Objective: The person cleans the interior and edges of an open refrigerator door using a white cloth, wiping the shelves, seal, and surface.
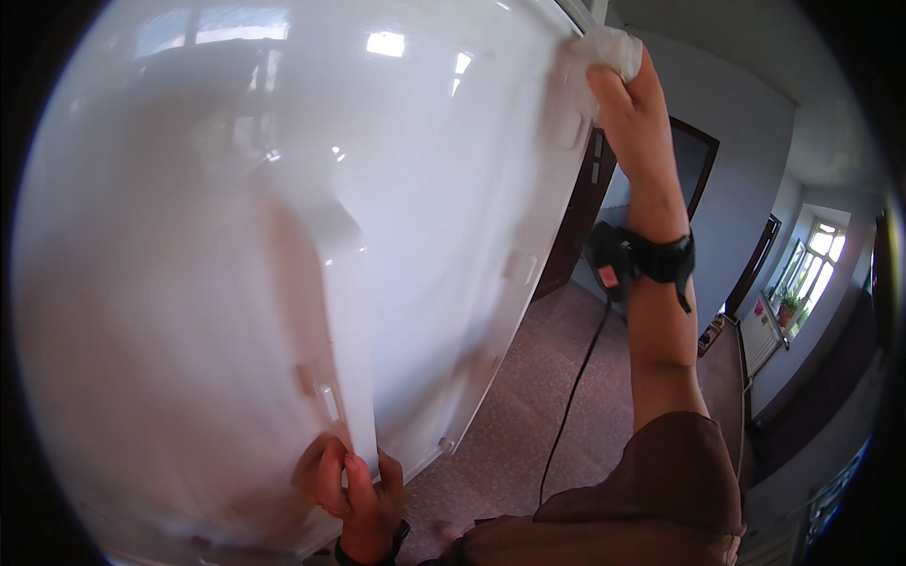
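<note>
A large, glossy white moulded panel (439, 212), resembling a refrigerator's inner liner, fills the left and middle of the view. My right hand (623, 99) is raised to the top of its right edge, holding a crumpled white cloth (614, 51) against it. Part of the cloth is hidden by the fingers. A raised white ridge (350, 318) projects from the panel, with a small moulded lug (328, 402) on its side. At the lower end of this ridge, my left hand (361, 488) has its fingers on both sides and grips it.
A black strapped device (616, 258) sits on my right forearm, and its dark cable (577, 396) hangs down past the speckled reddish floor (495, 410). Behind the panel is a dark door (577, 219). Farther right are a radiator (761, 336), a potted plant (788, 304) and a window (821, 262).
</note>
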Tool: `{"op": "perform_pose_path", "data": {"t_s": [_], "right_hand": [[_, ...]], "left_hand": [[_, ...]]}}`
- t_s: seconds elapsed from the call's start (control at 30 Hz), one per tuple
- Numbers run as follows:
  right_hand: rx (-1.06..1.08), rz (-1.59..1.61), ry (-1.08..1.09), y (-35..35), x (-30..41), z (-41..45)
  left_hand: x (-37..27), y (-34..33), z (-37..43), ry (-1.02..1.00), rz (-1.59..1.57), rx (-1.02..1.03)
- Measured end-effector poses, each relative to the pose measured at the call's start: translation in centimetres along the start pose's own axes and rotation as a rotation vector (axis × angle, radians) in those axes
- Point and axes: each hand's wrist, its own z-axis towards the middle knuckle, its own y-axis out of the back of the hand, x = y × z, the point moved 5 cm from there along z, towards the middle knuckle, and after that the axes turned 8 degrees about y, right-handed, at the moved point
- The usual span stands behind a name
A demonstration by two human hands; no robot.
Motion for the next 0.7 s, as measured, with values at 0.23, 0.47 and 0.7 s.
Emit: {"op": "perform_pose_path", "data": {"t_s": [0.23,0.47,0.7], "right_hand": [[-0.036,0.118,-0.041,0.6,-0.9,0.1],[-0.285,0.329,-0.086,6.4,-3.1,0.0],[-0.044,0.529,0.000,4.9,-1.8,-0.7]], "left_hand": [[0.0,0.1,-0.2,-0.041,0.005,0.007],[-0.2,0.1,0.0,-0.047,0.085,-0.038],[-0.5,0.2,0.2,-0.039,0.139,-0.062]]}}
